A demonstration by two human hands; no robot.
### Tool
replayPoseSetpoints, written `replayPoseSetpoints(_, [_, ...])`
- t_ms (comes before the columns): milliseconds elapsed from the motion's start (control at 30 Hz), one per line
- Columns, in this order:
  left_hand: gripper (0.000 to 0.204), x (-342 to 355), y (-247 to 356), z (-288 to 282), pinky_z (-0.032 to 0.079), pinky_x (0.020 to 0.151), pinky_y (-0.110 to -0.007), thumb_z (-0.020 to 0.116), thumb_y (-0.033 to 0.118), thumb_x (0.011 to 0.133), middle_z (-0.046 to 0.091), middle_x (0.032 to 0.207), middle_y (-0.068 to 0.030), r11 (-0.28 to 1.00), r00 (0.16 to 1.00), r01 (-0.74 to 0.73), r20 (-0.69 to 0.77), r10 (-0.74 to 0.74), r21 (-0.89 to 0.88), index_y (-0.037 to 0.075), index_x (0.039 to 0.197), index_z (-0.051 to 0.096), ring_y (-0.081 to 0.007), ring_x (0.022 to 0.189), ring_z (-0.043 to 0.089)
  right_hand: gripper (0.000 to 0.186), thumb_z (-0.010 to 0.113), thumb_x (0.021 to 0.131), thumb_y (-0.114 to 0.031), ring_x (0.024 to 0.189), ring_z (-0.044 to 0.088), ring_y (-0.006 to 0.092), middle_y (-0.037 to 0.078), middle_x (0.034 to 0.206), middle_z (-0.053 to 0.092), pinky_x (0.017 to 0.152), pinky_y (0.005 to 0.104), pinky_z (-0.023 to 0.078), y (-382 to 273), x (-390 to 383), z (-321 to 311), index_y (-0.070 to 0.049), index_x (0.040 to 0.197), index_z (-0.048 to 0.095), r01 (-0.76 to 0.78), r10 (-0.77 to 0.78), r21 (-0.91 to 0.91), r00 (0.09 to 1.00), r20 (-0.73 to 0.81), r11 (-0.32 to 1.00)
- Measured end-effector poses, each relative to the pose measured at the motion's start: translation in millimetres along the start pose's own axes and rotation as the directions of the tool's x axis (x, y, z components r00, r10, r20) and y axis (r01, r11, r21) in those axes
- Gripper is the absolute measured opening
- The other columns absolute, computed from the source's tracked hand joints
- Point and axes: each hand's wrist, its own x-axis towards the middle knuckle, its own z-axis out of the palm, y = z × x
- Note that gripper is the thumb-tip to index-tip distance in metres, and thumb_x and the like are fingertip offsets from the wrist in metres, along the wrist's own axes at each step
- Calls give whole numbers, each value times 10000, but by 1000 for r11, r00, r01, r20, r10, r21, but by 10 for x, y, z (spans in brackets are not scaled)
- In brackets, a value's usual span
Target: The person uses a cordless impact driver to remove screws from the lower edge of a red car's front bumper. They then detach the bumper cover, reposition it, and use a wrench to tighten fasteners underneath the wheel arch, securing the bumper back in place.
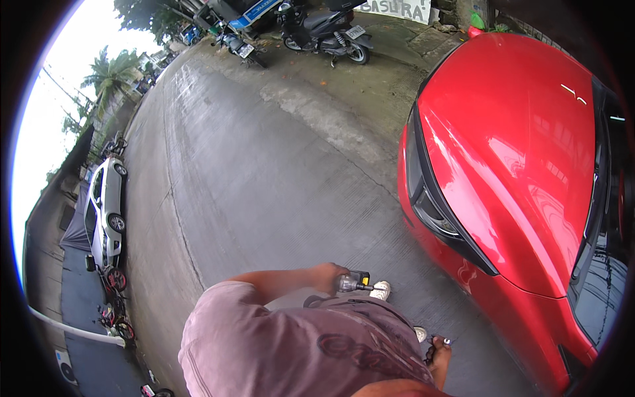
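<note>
Power tool (346,284) w/ a greyish body and a yellow-and-black part is in my view low-centre, out in front of the person's waist, its thin nose pointing right twd the red car (509,152) but well apart from it. L hand (327,276) is closed round the tool's rear end; I can't make out the handle or finger placement, b/c hand + tool body cover them. Just past the nose I get one white shoe (380,290), partly covered; the other shows only as a sliver by the shirt (284,344) hem. R hand (439,356) is low, near the car's side, fingers curled, w/ a small shiny piece (447,341) at the fingertips; too small to ID, & I can't tell if the grip is closed on it. R forearm is mostly hidden by shirt & lower edge. Car's windshield end runs off into the dark fisheye rim, so rear is cut off. Up top, a black scooter (324,33) and a white sign (397,8) are clipped by the frame edge. Far L, a silver car (106,212) is bent by the lens; parked bikes near it are hard to sort out.
</note>
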Motion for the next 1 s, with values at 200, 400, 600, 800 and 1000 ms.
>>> replayPoseSetpoints(200, [763, 203, 480, -660, 561, 1072, -512, 884, 124, 650, 750, 1298, -163, 977, 997, -71, 52, 61, 199, 156, 1386, 686, -443, 1252, 665, 292, 813, 972, -307, 473, 431, 102, -57, 597, 474, 443, 330, 323, 114, 524, 184, -207, 788, 609, 130, -131, 30, 991, 22, 991])
replayPoseSetpoints(400, [749, 955, 849, 34, 518, 1113, -497, 883, 89, 646, 737, 1319, -140, 890, 954, -247, 257, 155, 384, 123, 1367, 683, -384, 1317, 627, 214, 835, 930, -232, 619, 480, 102, -19, 745, 598, 544, 330, 354, 327, 1117, 5, -51, 1028, 778, 107, -104, 248, 994, -25, 963])
replayPoseSetpoints(600, [782, 1401, 834, 727, 500, 1140, -496, 912, 67, 617, 731, 1288, -133, 744, 824, -535, 442, 355, 400, 83, 1359, 665, -395, 1287, 629, 192, 807, 960, -172, 557, 486, 97, 60, 892, 764, 496, 294, 385, 769, 1685, 551, -7, 1056, 783, 129, -196, 658, 980, 28, 741])
replayPoseSetpoints(800, [792, 2279, 376, 1574, 538, 1113, -492, 951, 69, 624, 731, 1294, -125, 689, 657, -677, 633, 410, 257, 94, 1366, 676, -400, 1285, 632, 188, 802, 976, -160, 548, 456, 79, 73, 973, 814, 479, 279, 355, 599, 2830, 991, -17, 1098, 800, 180, -285, 807, 958, -15, 563])
replayPoseSetpoints(1000, [765, 2718, -154, 2044, 533, 1138, -515, 967, 159, 653, 714, 1374, -156, 681, 554, -690, 784, 279, 245, 68, 1367, 707, -415, 1317, 628, 187, 820, 937, -78, 812, 716, 156, 83, 995, 828, 676, 314, 522, 332, 3604, 1316, -42, 1121, 810, 120, -329, 899, 944, 28, 422])
